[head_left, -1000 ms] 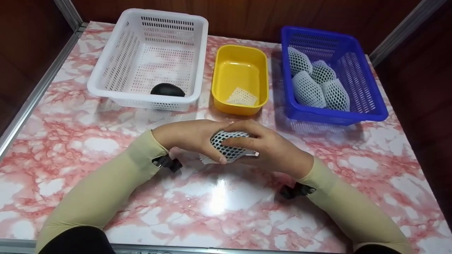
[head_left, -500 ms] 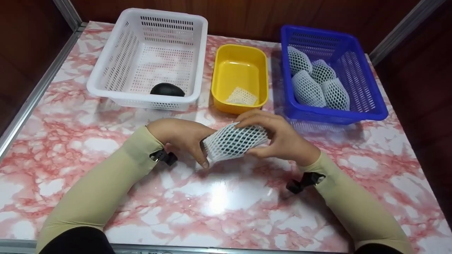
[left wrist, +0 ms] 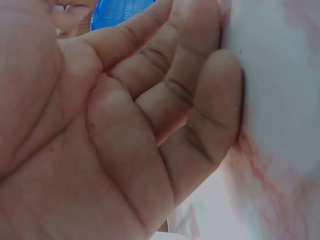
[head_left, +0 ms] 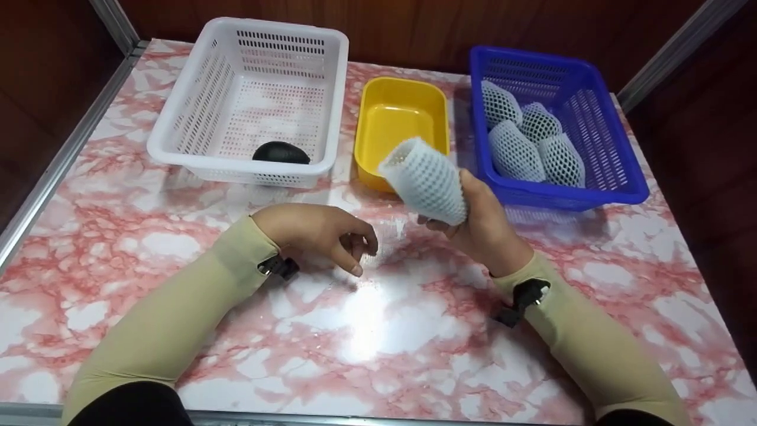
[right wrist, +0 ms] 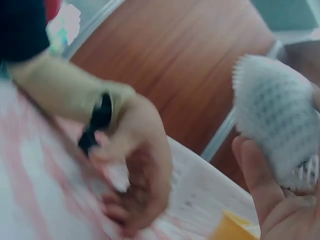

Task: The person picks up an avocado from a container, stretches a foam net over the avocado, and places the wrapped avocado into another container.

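Observation:
My right hand [head_left: 488,222] grips a white foam net sleeve [head_left: 427,180] with something dark showing through its mesh. Its open end points up and left, over the front of the yellow box. In the right wrist view the same foam net sleeve [right wrist: 275,115] is blurred, with fingers [right wrist: 257,175] around its lower part. My left hand [head_left: 319,234] holds nothing, its fingers loosely bent low over the marbled table. The left wrist view shows the palm and fingers of the left hand [left wrist: 130,125], fingertips right at the tabletop.
A white basket [head_left: 248,158] at the back left holds one dark, avocado-like fruit [head_left: 281,152]. Behind the right hand stands the yellow box [head_left: 402,89], partly covered by the sleeve. The blue basket [head_left: 568,192] at the right contains several netted pieces [head_left: 516,151].
Both hands were around the netted piece; the left hand has let go. My right hand has lifted it and tilted it upward, toward the yellow box. Baskets stay put.

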Demonstrator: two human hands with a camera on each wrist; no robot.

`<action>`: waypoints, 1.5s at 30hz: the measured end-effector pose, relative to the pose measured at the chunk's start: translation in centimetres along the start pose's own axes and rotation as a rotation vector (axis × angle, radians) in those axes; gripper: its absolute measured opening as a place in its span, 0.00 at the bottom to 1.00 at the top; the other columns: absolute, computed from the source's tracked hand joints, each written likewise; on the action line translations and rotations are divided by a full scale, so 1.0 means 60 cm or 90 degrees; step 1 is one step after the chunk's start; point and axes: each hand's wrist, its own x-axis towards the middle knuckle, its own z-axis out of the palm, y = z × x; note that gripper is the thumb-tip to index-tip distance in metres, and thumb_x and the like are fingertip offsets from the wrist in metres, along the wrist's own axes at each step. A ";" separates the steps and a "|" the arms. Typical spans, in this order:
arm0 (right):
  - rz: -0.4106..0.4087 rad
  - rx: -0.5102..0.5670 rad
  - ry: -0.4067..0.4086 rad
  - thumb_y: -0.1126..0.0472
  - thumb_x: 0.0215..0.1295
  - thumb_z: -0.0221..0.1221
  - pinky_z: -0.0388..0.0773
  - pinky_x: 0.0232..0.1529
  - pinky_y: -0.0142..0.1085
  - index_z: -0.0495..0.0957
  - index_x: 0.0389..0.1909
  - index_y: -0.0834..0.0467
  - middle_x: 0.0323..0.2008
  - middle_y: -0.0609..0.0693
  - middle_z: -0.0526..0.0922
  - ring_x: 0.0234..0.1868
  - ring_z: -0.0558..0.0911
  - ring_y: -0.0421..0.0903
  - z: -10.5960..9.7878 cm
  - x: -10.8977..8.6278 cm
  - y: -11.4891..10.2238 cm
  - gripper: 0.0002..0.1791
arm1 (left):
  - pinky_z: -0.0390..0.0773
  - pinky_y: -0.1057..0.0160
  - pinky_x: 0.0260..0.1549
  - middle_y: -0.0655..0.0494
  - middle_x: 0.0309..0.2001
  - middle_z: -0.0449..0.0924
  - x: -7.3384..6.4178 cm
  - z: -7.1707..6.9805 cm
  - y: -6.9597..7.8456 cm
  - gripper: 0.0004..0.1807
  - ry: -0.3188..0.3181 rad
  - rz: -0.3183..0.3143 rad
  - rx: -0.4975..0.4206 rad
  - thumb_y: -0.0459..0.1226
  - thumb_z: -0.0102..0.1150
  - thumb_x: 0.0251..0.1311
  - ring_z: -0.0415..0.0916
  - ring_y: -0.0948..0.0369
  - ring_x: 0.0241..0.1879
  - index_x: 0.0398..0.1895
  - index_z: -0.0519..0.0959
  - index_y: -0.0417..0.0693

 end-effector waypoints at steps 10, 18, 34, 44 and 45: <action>0.143 0.117 0.037 0.33 0.86 0.36 0.80 0.22 0.23 0.75 0.60 0.54 0.34 0.53 0.90 0.21 0.85 0.36 0.009 0.002 -0.004 0.32 | 0.78 0.58 0.56 0.61 0.47 0.89 0.003 0.003 -0.004 0.22 0.026 0.018 0.009 0.52 0.74 0.67 0.83 0.62 0.49 0.60 0.83 0.60; 0.155 0.094 0.051 0.32 0.86 0.37 0.77 0.20 0.22 0.75 0.59 0.55 0.33 0.52 0.90 0.20 0.84 0.36 0.006 0.000 0.000 0.33 | 0.77 0.58 0.56 0.61 0.47 0.88 0.000 0.004 0.000 0.20 0.032 0.004 -0.012 0.53 0.71 0.69 0.81 0.62 0.49 0.60 0.83 0.61; 0.021 0.155 -0.041 0.39 0.79 0.62 0.88 0.35 0.28 0.69 0.71 0.51 0.55 0.56 0.81 0.44 0.90 0.45 0.005 -0.002 0.004 0.31 | 0.77 0.56 0.59 0.60 0.49 0.88 0.004 0.005 0.001 0.20 0.030 -0.004 -0.002 0.52 0.68 0.71 0.81 0.60 0.51 0.62 0.83 0.60; -0.280 -0.130 0.009 0.82 0.54 0.62 0.88 0.55 0.39 0.74 0.56 0.58 0.60 0.56 0.78 0.59 0.80 0.54 0.021 -0.008 0.016 0.29 | 0.79 0.56 0.57 0.59 0.48 0.90 0.012 0.006 0.001 0.18 0.037 -0.009 0.004 0.50 0.69 0.71 0.83 0.60 0.49 0.60 0.84 0.59; -0.333 -0.182 0.004 0.82 0.51 0.63 0.87 0.57 0.40 0.74 0.54 0.62 0.59 0.56 0.79 0.60 0.79 0.55 0.023 -0.008 0.018 0.28 | 0.79 0.57 0.56 0.59 0.47 0.90 0.012 0.007 0.000 0.18 0.039 -0.004 0.004 0.50 0.69 0.72 0.83 0.61 0.48 0.60 0.84 0.58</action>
